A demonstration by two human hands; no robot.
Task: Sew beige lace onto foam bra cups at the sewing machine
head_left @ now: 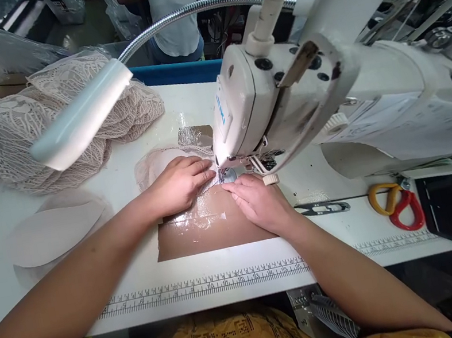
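Note:
A piece of pale lace fabric with a rounded, cup-like shape (pixel 155 164) lies under the needle area of a white sewing machine (pixel 235 97). My left hand (pixel 182 182) rests palm down on this lace, its fingers stretched toward the presser foot. On the other side of the foot, my right hand (pixel 257 198) lies low on the machine bed, index finger extended to the fabric's edge. Both hands press from above rather than wrap around anything. Beneath them is a brown sheet (pixel 211 235) with clear tape on it. The fabric right at the needle is partly hidden.
A heap of beige lace (pixel 124 117) sits at the back left behind a lamp (pixel 85 115). Pale cup pieces (pixel 58 233) lie at left. Thread snips (pixel 323 208), scissors (pixel 406 210) and a dark phone-like object (pixel 445 209) lie right. A printed ruler (pixel 211 283) runs along the front.

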